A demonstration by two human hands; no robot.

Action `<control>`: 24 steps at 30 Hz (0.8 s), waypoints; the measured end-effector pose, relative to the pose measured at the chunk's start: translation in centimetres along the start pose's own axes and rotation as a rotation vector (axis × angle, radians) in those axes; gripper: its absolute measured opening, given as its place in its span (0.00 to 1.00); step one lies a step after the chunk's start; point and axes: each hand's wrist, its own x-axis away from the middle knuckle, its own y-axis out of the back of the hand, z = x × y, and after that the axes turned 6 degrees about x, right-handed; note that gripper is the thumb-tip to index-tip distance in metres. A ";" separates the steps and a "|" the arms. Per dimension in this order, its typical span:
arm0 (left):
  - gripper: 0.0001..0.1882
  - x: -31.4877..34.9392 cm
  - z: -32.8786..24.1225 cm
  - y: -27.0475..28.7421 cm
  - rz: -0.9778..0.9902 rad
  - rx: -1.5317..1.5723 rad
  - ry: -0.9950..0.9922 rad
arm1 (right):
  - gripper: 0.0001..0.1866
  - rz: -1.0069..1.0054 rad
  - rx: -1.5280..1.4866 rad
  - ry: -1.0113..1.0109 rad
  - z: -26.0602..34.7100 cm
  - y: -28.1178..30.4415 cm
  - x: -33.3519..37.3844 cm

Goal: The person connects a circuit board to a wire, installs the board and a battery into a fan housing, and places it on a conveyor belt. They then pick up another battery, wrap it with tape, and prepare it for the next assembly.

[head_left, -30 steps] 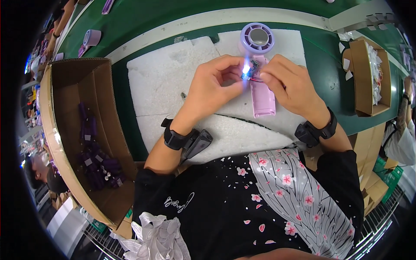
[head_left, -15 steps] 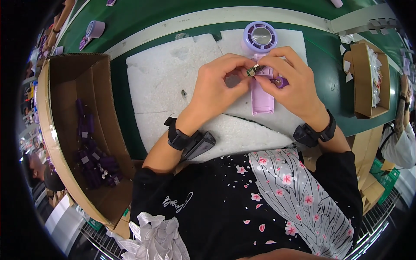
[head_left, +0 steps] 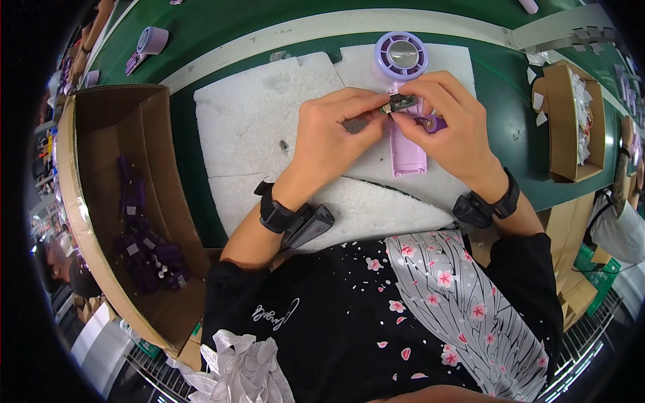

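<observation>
Above a pink shell (head_left: 408,158) toward the foam sheet's (head_left: 245,127) far right corner, the left hand (head_left: 330,133) and right hand (head_left: 455,126) share a fingertip grip on a circuit board (head_left: 402,103).

Bright, fairly even light, strongest off white foam sheet (head_left: 248,127). Cardboard box (head_left: 156,141) dim inside, glare on outer wall. Fisheye: white rail (head_left: 289,33) bowed, corners black. Circuit board (head_left: 402,103): fine detail unresolved.

Circuit board (head_left: 403,103) between hands (head_left: 327,134); white foam (head_left: 245,127) beneath
</observation>
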 end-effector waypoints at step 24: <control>0.16 0.0 0.4 -1.2 -0.027 0.062 -0.046 | 0.13 0.120 -0.099 -0.194 0.2 0.5 -0.3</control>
